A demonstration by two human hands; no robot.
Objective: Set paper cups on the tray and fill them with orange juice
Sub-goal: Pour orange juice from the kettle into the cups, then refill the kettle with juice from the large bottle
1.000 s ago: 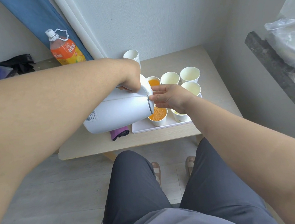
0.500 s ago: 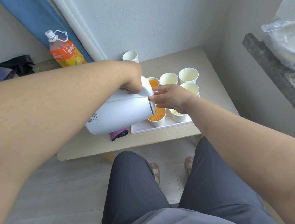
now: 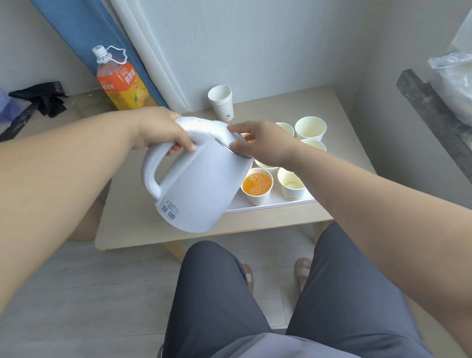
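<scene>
Beige table (image 3: 334, 107): left hand (image 3: 162, 134) is gripping white plastic kettle (image 3: 198, 190) for filling, right hand (image 3: 266, 144) steadying lid (image 3: 210, 126) with flat fingers (image 3: 239, 128); next, aiming at near-empty white paper cup (image 3: 293, 192).

The white jug (image 3: 198, 187) hides the tray's (image 3: 277, 203) left part, and the right hand (image 3: 269, 144) partly covers middle cups (image 3: 266, 166).

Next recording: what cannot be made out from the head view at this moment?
- Head view: juice levels in the rear-left cups on the tray, covered by the kettle and right hand.
- Head view: juice left in the kettle, whose wall is opaque.
- Head view: the bottle base, behind the left hand.
- Head view: print on the kettle's label, too small.
</scene>
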